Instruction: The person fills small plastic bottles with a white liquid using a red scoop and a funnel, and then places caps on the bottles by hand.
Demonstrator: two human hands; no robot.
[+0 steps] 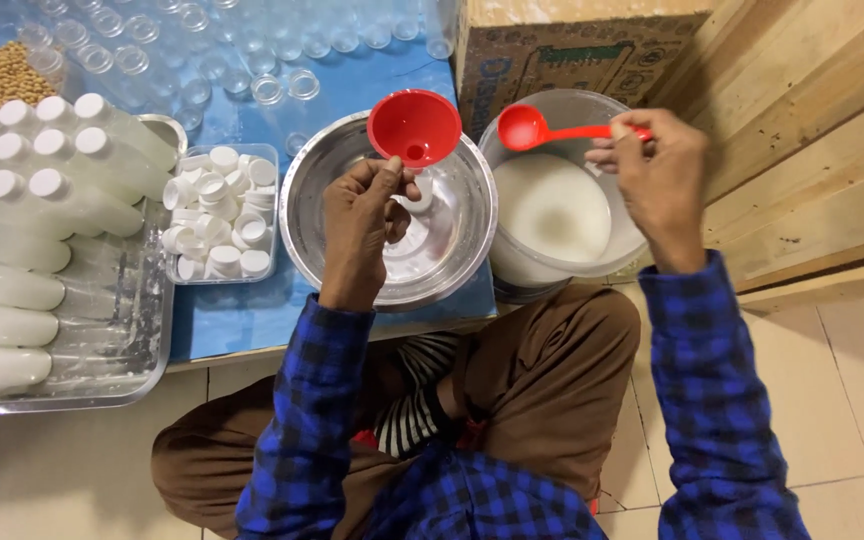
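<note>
Only one view here, the head camera looking straight down at someone crouched on a tiled floor in front of a low blue surface.

The left hand is pinched closed around a small clear bottle with a red funnel stuck in its neck, all held over a steel bowl that sits at the surface's near edge. Can't really see how full the bottle is, fingers are in the way.

The right hand is closed on the handle of a red ladle, its cup hovering over the far rim of a white bucket of milky liquid, just right of the bowl, past the surface's right end.

Handling-wise, my guess: the bottle looks like thin, light plastic and probably wet, so slippery and easy to squash. Gripping it up near the neck, right under the funnel, seems the safest spot, since the funnel makes it top-heavy. The ladle is stiff and light; hold it far back on the handle.

Left of the bowl there's a clear tub of white caps. At the left end, a metal tray holds filled capped bottles lying down. Empty bottles crowd the far edge, with a cardboard box at the far right corner.
</note>
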